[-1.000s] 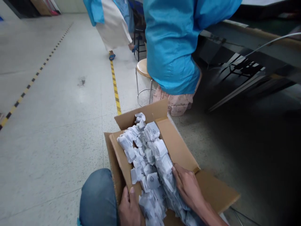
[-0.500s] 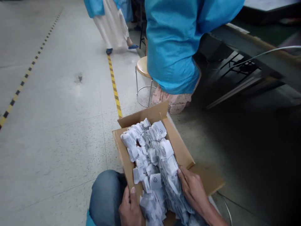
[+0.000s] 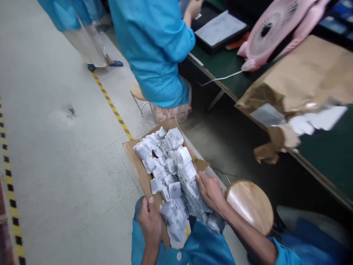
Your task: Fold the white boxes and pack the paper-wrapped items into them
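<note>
In the head view, the left hand (image 3: 150, 223) grips the left wall of the cardboard box (image 3: 135, 162) at near centre, thumb uppermost; the right hand (image 3: 211, 190), forearm slanting in from the near right, clasps the right wall, white packets (image 3: 174, 190) lying between.

Pale grey tiled floor (image 3: 68, 191), moderately bright under diffuse light. Long green-topped table (image 3: 328, 143), deep shadow beneath; round light-wood stool seat (image 3: 250, 206), soft sheen. Overall definition soft, pink plastic fan (image 3: 275, 25) blurred, wide-angle stretching toward the edges, lower right corner dim.
</note>
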`<state>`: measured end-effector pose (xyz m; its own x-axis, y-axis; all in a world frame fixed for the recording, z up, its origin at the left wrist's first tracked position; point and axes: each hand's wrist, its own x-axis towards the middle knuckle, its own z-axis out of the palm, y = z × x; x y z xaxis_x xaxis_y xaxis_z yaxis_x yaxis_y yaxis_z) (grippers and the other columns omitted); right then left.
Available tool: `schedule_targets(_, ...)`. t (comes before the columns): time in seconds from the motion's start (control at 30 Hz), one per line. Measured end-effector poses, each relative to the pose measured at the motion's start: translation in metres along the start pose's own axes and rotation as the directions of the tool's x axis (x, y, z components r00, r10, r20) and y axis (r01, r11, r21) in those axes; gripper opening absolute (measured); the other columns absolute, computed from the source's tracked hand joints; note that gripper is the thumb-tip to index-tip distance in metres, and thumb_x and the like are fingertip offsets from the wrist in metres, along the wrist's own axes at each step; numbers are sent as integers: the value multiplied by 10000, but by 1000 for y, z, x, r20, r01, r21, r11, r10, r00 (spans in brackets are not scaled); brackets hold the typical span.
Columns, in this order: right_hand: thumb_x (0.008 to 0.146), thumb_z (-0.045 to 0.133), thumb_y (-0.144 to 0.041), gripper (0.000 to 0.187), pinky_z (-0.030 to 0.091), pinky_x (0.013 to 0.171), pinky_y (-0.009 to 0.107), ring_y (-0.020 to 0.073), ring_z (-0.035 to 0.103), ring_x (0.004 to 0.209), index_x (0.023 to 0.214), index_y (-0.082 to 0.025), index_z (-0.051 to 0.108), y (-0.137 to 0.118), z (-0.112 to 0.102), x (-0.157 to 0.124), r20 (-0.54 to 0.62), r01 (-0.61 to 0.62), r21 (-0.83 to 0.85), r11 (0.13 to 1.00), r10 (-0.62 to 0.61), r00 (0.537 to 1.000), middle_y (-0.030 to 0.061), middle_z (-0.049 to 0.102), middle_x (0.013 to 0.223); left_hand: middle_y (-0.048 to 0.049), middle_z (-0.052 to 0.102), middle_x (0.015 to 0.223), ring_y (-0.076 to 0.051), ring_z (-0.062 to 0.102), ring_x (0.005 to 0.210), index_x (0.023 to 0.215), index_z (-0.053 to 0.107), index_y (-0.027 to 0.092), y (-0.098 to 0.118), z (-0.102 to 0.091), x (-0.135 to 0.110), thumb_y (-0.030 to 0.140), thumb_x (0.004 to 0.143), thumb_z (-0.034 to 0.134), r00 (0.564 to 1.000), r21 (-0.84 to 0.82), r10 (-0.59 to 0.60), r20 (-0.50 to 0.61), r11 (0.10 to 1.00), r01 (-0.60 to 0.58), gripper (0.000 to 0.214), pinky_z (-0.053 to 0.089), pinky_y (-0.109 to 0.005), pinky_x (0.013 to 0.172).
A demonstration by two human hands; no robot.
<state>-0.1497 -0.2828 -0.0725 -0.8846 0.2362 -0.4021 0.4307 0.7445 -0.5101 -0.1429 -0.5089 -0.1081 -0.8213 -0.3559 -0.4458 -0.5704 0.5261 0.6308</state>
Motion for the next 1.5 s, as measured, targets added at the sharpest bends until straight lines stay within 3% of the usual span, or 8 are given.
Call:
schedule_targets(0.17,1024,313,-282,334,338,655,261,179,653,730,806,-193,550,-18,-71,-67,17,-139,-2,990,139,990,69,694,773,39,437,582,-154,425,591,669,400,241,59,-46,-56,466,882,423,986,102,141,90,983,-150,311,348,-285,610)
schedule_targets(0.33,1047,321,-267,344,341,679,261,187,674,795,911,-165,620,-14,-129,-140,-43,-309,28,951,310,950,89,725,849,49,429,572,-144,406,585,670,406,237,108,-68,-108,428,883,437,925,151,283,252,933,-326,289,339,-275,600)
schedule_targets(0.47,1052,360,-295,338,363,708,251,192,687,857,957,-158,654,8,-170,-199,-115,-427,74,901,433,894,98,743,909,20,543,620,-168,500,621,716,500,224,144,-59,-153,413,865,447,848,143,366,382,883,-446,246,373,-284,611)
schedule_targets(0.6,1053,357,-280,350,398,747,251,192,681,923,988,-143,672,46,-208,-253,-185,-526,116,842,539,822,118,740,972,18,578,635,-167,530,620,736,538,212,170,-28,-205,408,868,457,741,82,430,516,836,-542,249,388,-280,597)
schedule_targets(0.77,1035,468,-343,289,508,881,353,174,667,940,1053,-127,660,101,-243,-298,-243,-630,169,758,652,718,77,704,1025,32,562,665,-123,519,611,791,580,175,196,30,-254,374,942,500,594,5,483,643,773,-634,262,432,-269,622)
schedule_targets(0.93,982,584,-390,282,555,886,402,186,663,978,1100,-142,649,164,-266,-307,-258,-722,226,654,755,603,67,677,1080,-26,653,914,-136,627,778,1013,634,139,230,109,-279,429,957,574,457,-30,484,746,711,-703,301,550,-326,731)
schedule_targets(1.2,970,605,-374,328,556,913,430,214,644,1063,1208,-149,616,281,-305,-264,-279,-769,358,529,847,453,90,640,1203,-78,655,1132,-187,654,965,1170,616,152,308,266,-303,395,947,601,270,-105,477,836,623,-775,330,574,-397,838)
schedule_targets(1.5,974,599,-374,326,560,905,420,210,643,1060,1223,-164,611,409,-363,-203,-245,-735,566,373,928,282,90,633,1222,-83,647,1159,-193,651,985,1192,608,155,387,434,-327,393,947,601,140,-158,411,901,610,-777,343,574,-405,848)
